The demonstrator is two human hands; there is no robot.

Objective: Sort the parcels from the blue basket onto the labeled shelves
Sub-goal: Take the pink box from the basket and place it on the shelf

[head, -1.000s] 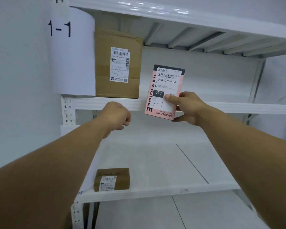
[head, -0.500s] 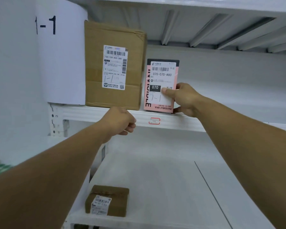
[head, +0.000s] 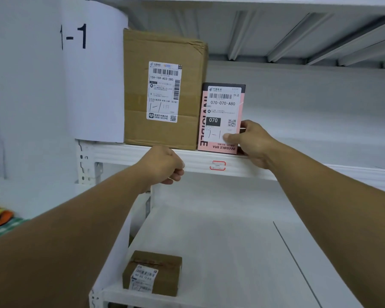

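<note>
Here the right hand gripped the pink "070-070-A80" parcel standing on the white "1-1" shelf; the left hand was curled, empty.

**Pink parcel goes from mid-air to shelf 1-1**

A second ago I hold the pink parcel tilted in the air, in front of the shelf and apart from the large cardboard box. Now it stands upright on that shelf, its left side close against the box and its bottom edge at the front rim. My right hand has gone up and in with it, thumb now low on the label. My left hand, curled on nothing, has risen from below the shelf's front beam to lie across it.
</note>
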